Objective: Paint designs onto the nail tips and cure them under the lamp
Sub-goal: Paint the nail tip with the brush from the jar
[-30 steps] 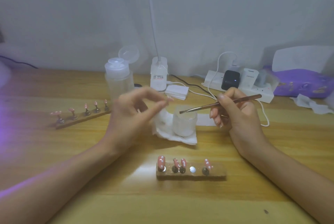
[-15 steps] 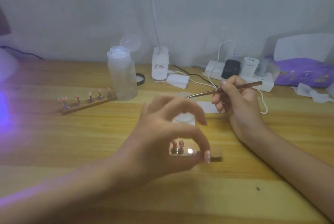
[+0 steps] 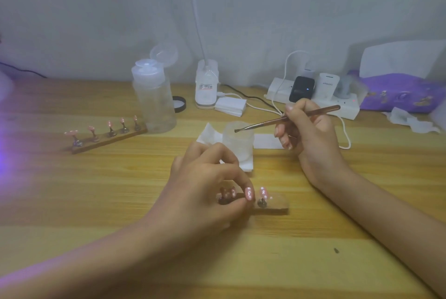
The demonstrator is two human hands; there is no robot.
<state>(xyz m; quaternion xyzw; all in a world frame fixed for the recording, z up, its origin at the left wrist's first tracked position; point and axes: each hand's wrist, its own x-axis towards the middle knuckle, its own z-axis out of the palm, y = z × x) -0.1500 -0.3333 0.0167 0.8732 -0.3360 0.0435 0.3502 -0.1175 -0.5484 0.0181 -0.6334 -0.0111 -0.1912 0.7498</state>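
Near: left hand (image 3: 207,185) over the small wooden holder block (image 3: 277,209), thumb and forefinger pinching one pink dotted nail tip (image 3: 248,194). Beyond, right hand (image 3: 311,139) grips a slim copper-coloured brush (image 3: 270,122), bristles over the frosted plastic jar (image 3: 237,146). Likely step: fetching a tip to paint; next needs a steady lift.

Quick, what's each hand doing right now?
Left hand: pinching a pink nail tip at the near holder.
Right hand: holding the brush.
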